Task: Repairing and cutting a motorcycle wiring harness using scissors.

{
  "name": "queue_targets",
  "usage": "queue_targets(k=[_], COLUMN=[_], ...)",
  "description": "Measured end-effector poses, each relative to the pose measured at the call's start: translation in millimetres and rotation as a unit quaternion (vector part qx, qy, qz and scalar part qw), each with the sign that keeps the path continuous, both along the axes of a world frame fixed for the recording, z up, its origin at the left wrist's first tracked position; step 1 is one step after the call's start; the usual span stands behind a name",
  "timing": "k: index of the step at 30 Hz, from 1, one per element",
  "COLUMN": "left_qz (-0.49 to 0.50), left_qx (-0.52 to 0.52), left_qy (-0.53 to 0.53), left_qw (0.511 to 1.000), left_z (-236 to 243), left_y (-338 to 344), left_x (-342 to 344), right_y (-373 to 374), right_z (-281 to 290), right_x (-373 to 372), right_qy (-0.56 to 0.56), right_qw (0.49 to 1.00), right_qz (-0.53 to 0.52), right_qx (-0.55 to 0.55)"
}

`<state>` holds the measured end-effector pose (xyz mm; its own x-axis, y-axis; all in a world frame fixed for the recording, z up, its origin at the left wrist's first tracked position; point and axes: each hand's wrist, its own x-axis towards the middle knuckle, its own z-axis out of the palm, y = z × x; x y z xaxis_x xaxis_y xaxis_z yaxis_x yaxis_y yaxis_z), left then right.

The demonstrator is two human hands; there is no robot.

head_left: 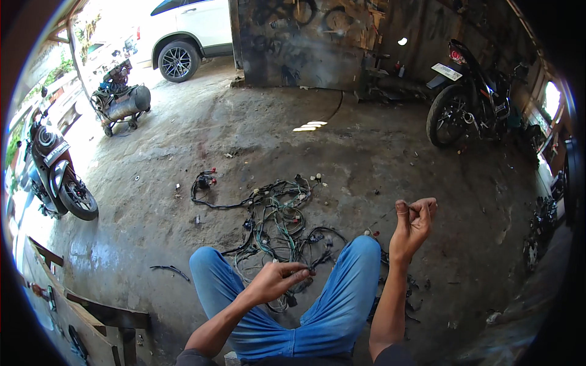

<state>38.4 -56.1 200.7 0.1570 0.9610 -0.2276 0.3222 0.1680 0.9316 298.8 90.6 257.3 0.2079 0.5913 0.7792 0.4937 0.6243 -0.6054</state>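
Note:
A tangled wiring harness (284, 216) of black, green and white wires with several connectors lies on the floor, running in between my knees. My left hand (279, 282) is closed above my lap, thumb and fingers pinching a dark wrapped length of this harness. Raised beyond my right knee, my right hand (412, 227) has thumb and fingers pressed together. Whatever it pinches, if anything, is too small to tell. On the harness's far left, a black loop ends in a black part with red connectors (206, 180).
A short black wire piece (171, 272) lies left of my knees. Motorcycles stand at the left (64, 177) and right (467, 100). An air compressor (125, 104) and a white car (195, 30) are farther back. A wooden bench (91, 311) is at lower left.

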Motion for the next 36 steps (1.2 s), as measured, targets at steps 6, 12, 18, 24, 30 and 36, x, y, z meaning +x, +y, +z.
queue_targets(k=[6, 12, 18, 24, 30, 36], left_qz=[0.143, 0.177, 0.156, 0.066, -0.062, 0.114], left_qx=[0.059, 0.093, 0.083, 0.081, 0.013, -0.047], left_qy=[0.035, -0.186, -0.349, -0.42, -0.032, -0.377], left_qw=[0.987, 0.962, 0.92, 0.901, 0.997, 0.918], left_z=[-9, -25, -12, -4, 15, -6], left_y=[22, 27, 27, 11, 29, 39], left_x=[1, 1, -12, -11, -1, -5], right_y=[-23, -69, -72, -52, -28, -54], right_z=[1, 5, -25, -33, -3, -8], right_x=[-21, -32, -46, -55, -52, -49], right_qy=[0.092, 0.41, 0.095, -0.104, -0.154, -0.177], right_qw=[0.99, 0.766, 0.885, 0.858, 0.904, 0.934], right_qz=[0.086, 0.45, 0.338, 0.403, 0.342, 0.247], right_qx=[0.065, -0.205, -0.305, -0.303, -0.207, -0.187])
